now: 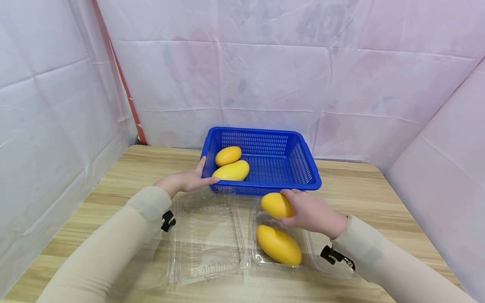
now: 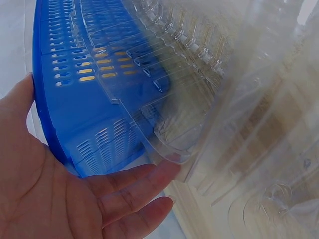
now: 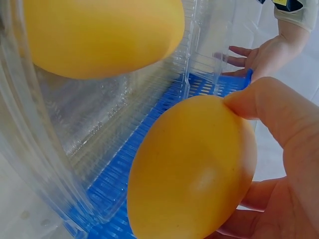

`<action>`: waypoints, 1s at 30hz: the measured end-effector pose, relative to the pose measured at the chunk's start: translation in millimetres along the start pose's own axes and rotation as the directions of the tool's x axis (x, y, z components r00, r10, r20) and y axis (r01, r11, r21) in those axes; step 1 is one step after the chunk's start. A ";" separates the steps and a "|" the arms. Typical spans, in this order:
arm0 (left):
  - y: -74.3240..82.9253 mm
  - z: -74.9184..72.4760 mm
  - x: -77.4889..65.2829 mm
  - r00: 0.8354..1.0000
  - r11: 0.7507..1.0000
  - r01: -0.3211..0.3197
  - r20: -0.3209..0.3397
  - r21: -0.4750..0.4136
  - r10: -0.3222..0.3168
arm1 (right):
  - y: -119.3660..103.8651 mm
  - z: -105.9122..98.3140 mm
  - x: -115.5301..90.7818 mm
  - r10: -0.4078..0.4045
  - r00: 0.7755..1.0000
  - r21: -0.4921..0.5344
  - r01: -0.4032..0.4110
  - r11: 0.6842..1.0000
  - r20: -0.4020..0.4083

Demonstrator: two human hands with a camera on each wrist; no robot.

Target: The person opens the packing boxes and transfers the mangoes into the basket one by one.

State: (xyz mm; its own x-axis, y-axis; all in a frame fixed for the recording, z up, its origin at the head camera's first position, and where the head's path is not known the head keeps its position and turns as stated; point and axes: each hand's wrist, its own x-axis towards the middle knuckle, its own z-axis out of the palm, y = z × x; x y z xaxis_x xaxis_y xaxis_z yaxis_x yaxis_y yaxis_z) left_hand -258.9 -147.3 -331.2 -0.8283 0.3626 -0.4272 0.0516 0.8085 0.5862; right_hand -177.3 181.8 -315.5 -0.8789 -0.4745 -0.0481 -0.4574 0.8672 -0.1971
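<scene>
My right hand [image 1: 311, 211] grips a yellow-orange mango [image 1: 275, 205] between thumb and fingers, at the far end of a clear plastic box [image 1: 265, 219]. A second mango [image 1: 279, 245] lies in that box's near part. In the right wrist view, the gripped mango [image 3: 192, 169] fills the middle, and whether it touches the box floor is unclear. At the left corner of the blue basket [image 1: 261, 184], my left hand [image 1: 189, 180] rests with fingers extended and spread. Two mangoes, one rounder [image 1: 228, 156] and one longer [image 1: 232, 171], sit in the basket's left side.
Another clear plastic box [image 1: 212, 235], with nothing in it, lies open left of the filled one, its lid partly under the left forearm. The basket stands near the back of the wooden table [image 1: 348, 185]. White cloth walls [image 1: 265, 75] enclose the back and sides.
</scene>
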 end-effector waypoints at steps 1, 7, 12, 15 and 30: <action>0.1 0.0 0.1 1.000 1.000 0.001 0.000 0.001 -0.001 | 0.2 -0.8 -0.3 0.000 1.000 0.002 0.000 1.000 -0.002; 1.2 0.0 1.0 1.000 1.000 0.009 -0.003 0.010 -0.009 | 1.1 -5.4 -2.4 -0.008 1.000 0.002 0.009 1.000 -0.018; 1.6 0.4 2.0 1.000 1.000 0.014 -0.007 0.011 -0.014 | 1.6 -7.4 -3.7 -0.023 0.999 0.000 0.023 1.000 -0.036; 1.4 0.5 2.2 1.000 1.000 0.013 -0.006 0.015 -0.013 | 1.6 -8.9 -4.4 -0.037 0.998 -0.003 0.037 0.999 -0.050; -1.1 0.6 0.0 1.000 1.000 0.012 -0.004 0.016 -0.012 | 0.8 -16.2 -5.2 -0.060 0.995 -0.016 0.059 0.998 -0.076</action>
State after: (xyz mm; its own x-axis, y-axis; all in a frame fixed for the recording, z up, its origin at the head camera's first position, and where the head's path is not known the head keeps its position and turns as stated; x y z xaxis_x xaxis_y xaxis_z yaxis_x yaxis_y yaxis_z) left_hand -258.7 -148.0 -332.3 -0.8313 0.3510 -0.4310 0.0510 0.8203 0.5697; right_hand -175.3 187.5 -299.5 -0.8575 -0.5131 0.0385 -0.5107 0.8397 -0.1844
